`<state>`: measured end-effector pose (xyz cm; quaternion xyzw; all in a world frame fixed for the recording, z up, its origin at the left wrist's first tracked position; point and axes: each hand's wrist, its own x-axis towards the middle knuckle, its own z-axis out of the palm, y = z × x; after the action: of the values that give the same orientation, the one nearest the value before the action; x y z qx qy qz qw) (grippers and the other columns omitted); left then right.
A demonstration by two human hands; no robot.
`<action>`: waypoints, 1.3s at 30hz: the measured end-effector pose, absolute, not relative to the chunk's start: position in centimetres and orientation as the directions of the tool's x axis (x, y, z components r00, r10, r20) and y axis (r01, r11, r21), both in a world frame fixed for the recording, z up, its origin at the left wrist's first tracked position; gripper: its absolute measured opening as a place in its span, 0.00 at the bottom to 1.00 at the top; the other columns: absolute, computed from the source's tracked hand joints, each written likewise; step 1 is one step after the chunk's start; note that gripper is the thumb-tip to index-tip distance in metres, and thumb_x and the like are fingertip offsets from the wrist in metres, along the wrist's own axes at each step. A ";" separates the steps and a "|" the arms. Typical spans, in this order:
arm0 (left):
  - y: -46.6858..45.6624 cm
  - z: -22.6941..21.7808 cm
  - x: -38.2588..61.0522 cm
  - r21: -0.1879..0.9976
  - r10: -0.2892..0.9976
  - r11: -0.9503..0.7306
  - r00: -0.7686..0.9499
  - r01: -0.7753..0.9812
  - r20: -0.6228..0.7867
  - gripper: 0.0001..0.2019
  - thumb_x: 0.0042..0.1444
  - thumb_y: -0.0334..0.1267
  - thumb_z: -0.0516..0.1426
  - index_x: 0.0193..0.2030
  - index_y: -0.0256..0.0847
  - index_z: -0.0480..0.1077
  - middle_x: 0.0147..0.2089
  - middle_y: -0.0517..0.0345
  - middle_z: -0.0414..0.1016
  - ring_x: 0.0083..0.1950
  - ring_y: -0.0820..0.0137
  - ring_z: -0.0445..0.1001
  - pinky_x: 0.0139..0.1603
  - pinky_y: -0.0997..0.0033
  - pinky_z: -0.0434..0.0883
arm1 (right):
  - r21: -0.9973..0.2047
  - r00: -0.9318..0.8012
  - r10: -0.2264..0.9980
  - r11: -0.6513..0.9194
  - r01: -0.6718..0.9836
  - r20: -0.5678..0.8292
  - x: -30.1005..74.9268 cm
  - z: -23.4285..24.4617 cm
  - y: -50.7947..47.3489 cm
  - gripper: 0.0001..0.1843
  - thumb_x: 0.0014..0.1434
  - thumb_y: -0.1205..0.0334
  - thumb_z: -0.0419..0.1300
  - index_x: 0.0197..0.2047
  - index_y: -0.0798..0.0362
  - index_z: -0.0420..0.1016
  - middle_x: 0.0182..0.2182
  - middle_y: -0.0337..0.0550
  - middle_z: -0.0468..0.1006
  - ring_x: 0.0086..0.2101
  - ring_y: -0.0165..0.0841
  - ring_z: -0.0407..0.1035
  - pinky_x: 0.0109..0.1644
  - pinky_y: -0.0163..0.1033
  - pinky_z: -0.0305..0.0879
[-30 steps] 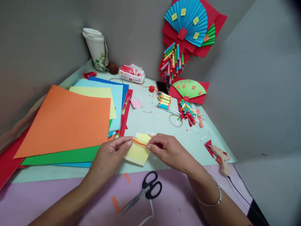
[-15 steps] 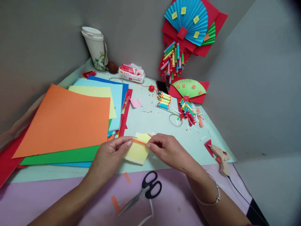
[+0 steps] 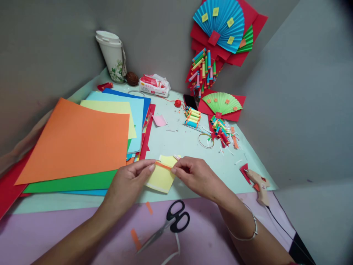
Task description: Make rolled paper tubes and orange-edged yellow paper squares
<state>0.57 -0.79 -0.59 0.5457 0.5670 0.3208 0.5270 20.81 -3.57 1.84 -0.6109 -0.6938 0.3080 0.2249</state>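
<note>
Between my two hands stretches a thin orange paper strip (image 3: 163, 166), lying across a yellow paper sheet (image 3: 161, 180). My left hand (image 3: 134, 178) pinches the strip's left end between thumb and forefinger. At its right end, the thumb and fingers of my right hand (image 3: 193, 175) are closed on it. A small pale piece (image 3: 177, 157) pokes out by the right fingertips; its kind is unclear. Black-handled scissors (image 3: 167, 224) lie nearer me, with small orange paper pieces (image 3: 135, 240) beside the blades.
Coloured paper sheets (image 3: 82, 143) are stacked at left. Behind stand a white cup (image 3: 111, 55) and a tissue pack (image 3: 154, 85). Rolled paper tubes (image 3: 192, 117) and a green paper fan (image 3: 222, 103) sit farther back. A glue gun (image 3: 259, 184) with a cord lies at right.
</note>
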 end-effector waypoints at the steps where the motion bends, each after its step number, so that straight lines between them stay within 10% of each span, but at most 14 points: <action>1: -0.8 -0.6 0.6 0.939 0.957 0.202 0.149 0.279 -0.251 0.20 0.50 0.54 0.61 0.43 0.44 0.82 0.33 0.57 0.84 0.35 0.61 0.80 0.33 0.71 0.75 | -0.702 -0.153 0.986 0.065 0.709 -0.063 20.8 1.9 -3.6 0.11 0.63 0.63 0.57 0.30 0.51 0.76 0.29 0.38 0.77 0.33 0.31 0.69 0.48 0.40 0.67; 39: -0.7 -1.7 0.5 0.951 0.981 0.145 0.082 0.274 -0.174 0.20 0.52 0.53 0.60 0.42 0.41 0.81 0.31 0.60 0.79 0.32 0.66 0.75 0.30 0.74 0.67 | -0.683 -0.050 0.997 -0.008 0.731 -0.065 19.1 2.5 -4.6 0.14 0.61 0.59 0.59 0.25 0.52 0.69 0.19 0.31 0.68 0.22 0.25 0.59 0.31 0.34 0.55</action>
<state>0.51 -0.73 -1.67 0.5463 0.5745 0.3589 0.4926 19.10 -4.64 2.47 -0.6493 -0.6652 0.2870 0.2316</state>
